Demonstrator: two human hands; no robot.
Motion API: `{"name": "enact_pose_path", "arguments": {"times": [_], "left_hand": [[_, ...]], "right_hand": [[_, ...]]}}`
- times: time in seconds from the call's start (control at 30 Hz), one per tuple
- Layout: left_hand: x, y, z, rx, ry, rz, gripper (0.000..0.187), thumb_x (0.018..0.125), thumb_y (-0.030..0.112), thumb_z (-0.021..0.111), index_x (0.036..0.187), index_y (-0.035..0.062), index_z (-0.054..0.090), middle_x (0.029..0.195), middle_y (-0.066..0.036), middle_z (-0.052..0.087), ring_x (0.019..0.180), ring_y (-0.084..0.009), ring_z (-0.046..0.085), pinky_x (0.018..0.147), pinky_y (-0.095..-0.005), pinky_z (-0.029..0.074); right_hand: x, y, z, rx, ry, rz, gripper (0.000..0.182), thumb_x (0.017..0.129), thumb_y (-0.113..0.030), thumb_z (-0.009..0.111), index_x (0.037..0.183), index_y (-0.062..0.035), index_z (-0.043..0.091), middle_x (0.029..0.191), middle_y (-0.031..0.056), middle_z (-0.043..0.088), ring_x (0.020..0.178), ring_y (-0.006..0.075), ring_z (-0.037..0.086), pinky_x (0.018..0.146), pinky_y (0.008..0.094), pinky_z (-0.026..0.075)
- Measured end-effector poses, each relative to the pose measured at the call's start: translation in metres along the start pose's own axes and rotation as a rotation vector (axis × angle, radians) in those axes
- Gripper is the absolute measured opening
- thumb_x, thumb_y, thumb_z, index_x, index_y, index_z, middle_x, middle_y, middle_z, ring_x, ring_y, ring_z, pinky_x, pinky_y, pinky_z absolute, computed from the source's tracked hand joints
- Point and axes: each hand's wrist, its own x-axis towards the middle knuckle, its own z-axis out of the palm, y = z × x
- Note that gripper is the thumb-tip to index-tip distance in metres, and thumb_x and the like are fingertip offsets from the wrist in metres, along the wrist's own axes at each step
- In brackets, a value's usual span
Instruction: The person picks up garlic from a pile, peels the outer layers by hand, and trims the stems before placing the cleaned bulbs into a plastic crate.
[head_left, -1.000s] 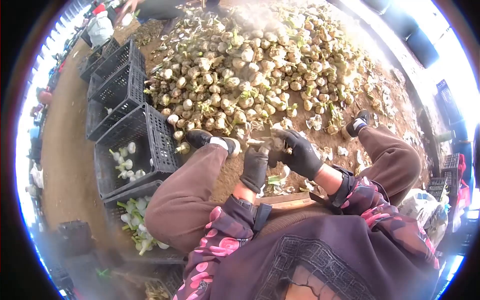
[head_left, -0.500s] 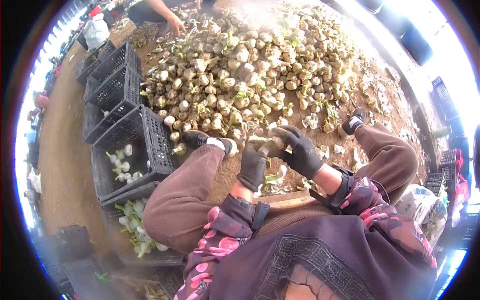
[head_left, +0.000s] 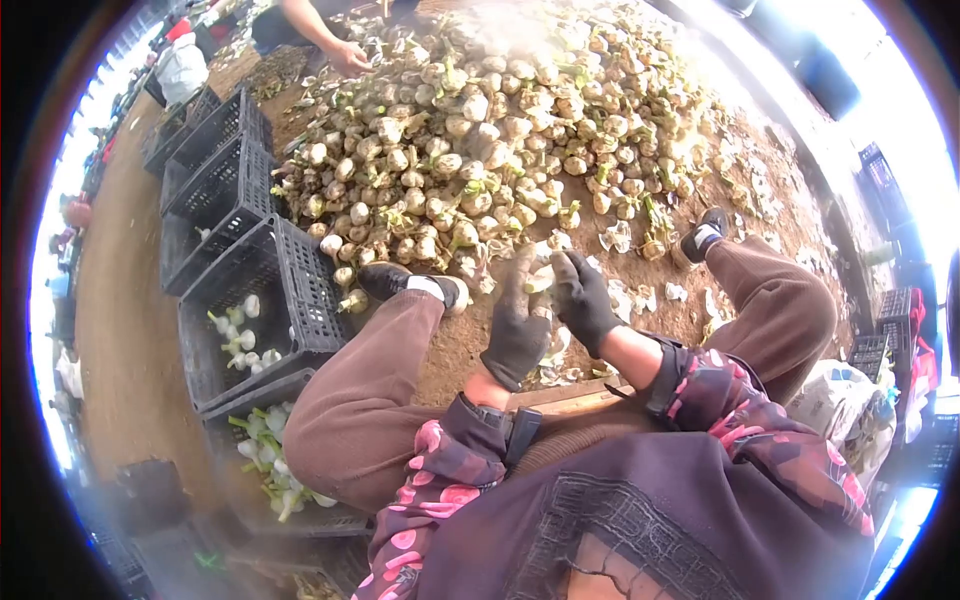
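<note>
Bulb [head_left: 540, 279] pinched between our 2 gloved hands, left hand [head_left: 517, 330] and right hand [head_left: 583, 297]; we peel away from the pile [head_left: 500, 130], steadying it firmly.

A pale bulb [head_left: 540, 278] is sitting near the centre of the frame, slightly above it, between two black-gloved hands, its whitish skin showing, just below the big pile.
</note>
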Motion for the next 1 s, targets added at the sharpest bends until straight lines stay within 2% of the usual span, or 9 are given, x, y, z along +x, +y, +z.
{"name": "enact_pose_path", "arguments": {"times": [0.07,0.13,0.4,0.53,0.6,0.67,0.73,0.8,1.0], "left_hand": [[-0.004,-0.01,0.006,-0.065,0.018,-0.013,0.048,0.082,-0.006,0.046,0.129,0.0023,0.043,0.112,-0.009,0.056,0.094,-0.0156,0.058,0.077,-0.0246,0.049],[-0.008,-0.016,0.0,-0.871,-0.15,-0.626,0.04,0.081,-0.003,0.043,0.12,0.0034,0.052,0.095,-0.006,0.06,0.077,-0.011,0.059,0.064,-0.0238,0.05],[-0.002,-0.01,-0.01,-1.38,-0.135,-0.764,0.034,0.082,-0.003,0.043,0.112,0.0021,0.058,0.091,-0.004,0.061,0.068,-0.007,0.055,0.058,-0.0198,0.045],[-0.013,-0.02,0.002,-0.796,-0.188,-0.613,0.034,0.078,-0.006,0.042,0.105,0.0035,0.06,0.089,-0.008,0.063,0.067,-0.0169,0.057,0.061,-0.0245,0.047],[-0.021,-0.049,0.005,-0.004,-0.07,-0.215,0.023,0.079,0.0,0.048,0.099,0.0008,0.059,0.079,-0.008,0.063,0.066,-0.0192,0.058,0.064,-0.0297,0.048],[-0.033,-0.057,0.012,0.402,-0.498,-0.432,0.028,0.076,0.024,0.06,0.098,0.007,0.064,0.093,-0.019,0.064,0.086,-0.0387,0.06,0.078,-0.0414,0.05],[-0.037,-0.07,0.018,0.397,-1.163,-0.468,0.049,0.077,0.037,0.056,0.118,0.0093,0.055,0.124,-0.019,0.051,0.114,-0.0342,0.051,0.095,-0.0399,0.042],[-0.034,-0.053,0.011,0.478,-0.759,-0.451,0.057,0.08,0.037,0.057,0.128,0.0077,0.047,0.119,-0.026,0.053,0.107,-0.039,0.055,0.092,-0.0385,0.045],[-0.014,-0.02,0.013,-1.265,-0.212,-0.752,0.055,0.088,0.006,0.051,0.139,0.013,0.03,0.094,-0.009,0.061,0.074,-0.0168,0.064,0.07,-0.0314,0.056]], "right_hand": [[0.012,0.036,-0.002,0.171,0.022,0.067,0.031,0.094,-0.031,0.048,0.097,-0.0017,0.058,0.067,0.0042,0.059,0.06,0.0166,0.059,0.053,0.032,0.046],[0.007,0.032,-0.013,-0.177,-0.184,-0.186,0.026,0.092,-0.019,0.047,0.115,-0.0066,0.053,0.073,0.0008,0.059,0.056,0.0096,0.052,0.047,0.0251,0.04],[0.014,0.043,-0.024,0.894,-0.616,0.45,0.033,0.095,-0.018,0.037,0.125,-0.0101,0.05,0.081,0.0015,0.064,0.05,0.0075,0.052,0.039,0.0197,0.037],[0.006,0.009,-0.018,0.502,-0.12,0.391,0.02,0.09,-0.022,0.053,0.095,-0.0033,0.058,0.086,0.0054,0.063,0.064,0.0178,0.059,0.061,0.024,0.05],[0.013,0.032,-0.029,0.109,-0.316,-0.265,0.022,0.091,-0.026,0.055,0.1,-0.0056,0.056,0.086,0.0044,0.062,0.069,0.0174,0.062,0.062,0.0238,0.052],[-0.01,-0.025,-0.035,0.704,-0.368,0.101,0.026,0.092,-0.029,0.054,0.106,-0.006,0.053,0.087,0.0037,0.062,0.078,0.0169,0.064,0.065,0.0267,0.054],[0.001,-0.024,-0.047,0.78,-0.416,0.227,0.026,0.095,-0.024,0.05,0.113,-0.006,0.049,0.093,0.0053,0.062,0.084,0.018,0.063,0.07,0.029,0.055],[0.017,-0.008,-0.053,0.676,-0.475,0.167,0.022,0.096,-0.019,0.046,0.115,-0.0068,0.048,0.1,0.0065,0.06,0.092,0.0185,0.062,0.075,0.0324,0.055],[0.008,0.009,-0.044,0.568,-0.396,0.209,0.023,0.098,-0.018,0.044,0.116,-0.0049,0.048,0.103,0.0039,0.058,0.092,0.0128,0.058,0.08,0.0265,0.051]]}}
